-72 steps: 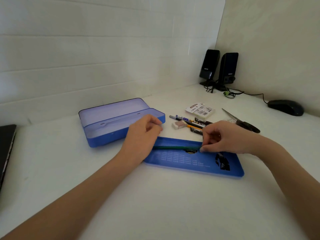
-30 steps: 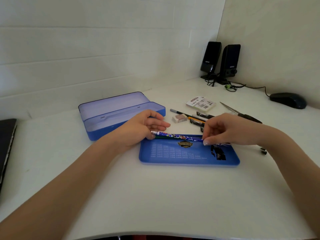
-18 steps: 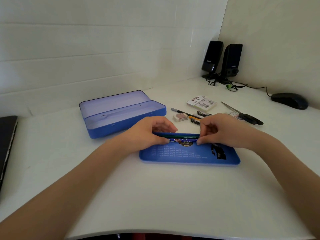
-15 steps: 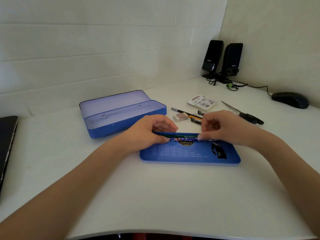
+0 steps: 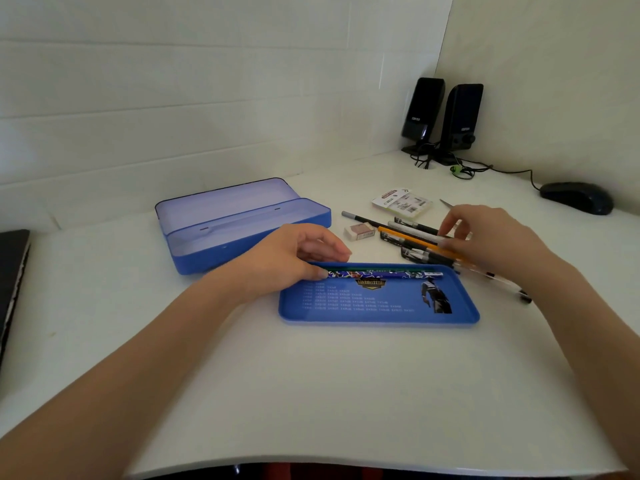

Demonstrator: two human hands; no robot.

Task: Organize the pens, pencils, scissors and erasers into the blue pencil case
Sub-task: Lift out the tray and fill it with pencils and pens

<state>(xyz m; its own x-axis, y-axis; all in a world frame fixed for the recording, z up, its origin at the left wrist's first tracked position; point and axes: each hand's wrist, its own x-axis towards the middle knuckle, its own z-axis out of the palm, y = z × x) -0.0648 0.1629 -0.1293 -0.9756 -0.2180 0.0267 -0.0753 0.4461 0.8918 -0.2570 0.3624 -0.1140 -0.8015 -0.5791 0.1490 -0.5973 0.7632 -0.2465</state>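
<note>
The blue pencil case [image 5: 242,220] stands open at the back left, nothing showing inside. Its flat blue inner tray [image 5: 377,303] lies in front of me. Two pencils [image 5: 384,273], one green and one blue-patterned, lie along the tray's far edge. My left hand [image 5: 291,258] has its thumb tip against their left ends, with the fingers loosely curled above. My right hand [image 5: 485,237] is over the pile of pens [image 5: 408,237], fingertips down at one pen's end; a grip cannot be made out. A small eraser [image 5: 359,232] and a packaged eraser [image 5: 401,202] lie behind. Only the scissors' tip [image 5: 446,203] shows.
Two black speakers [image 5: 441,116] with cables stand in the far corner, and a black mouse [image 5: 576,197] sits to the right. A dark laptop edge [image 5: 10,271] is at the far left. The white desk's front edge runs just below my forearms.
My right hand has let go of the pencils and moved back and right onto the pens. The two pencils now lie in the tray, and my left hand has loosened at their ends.
</note>
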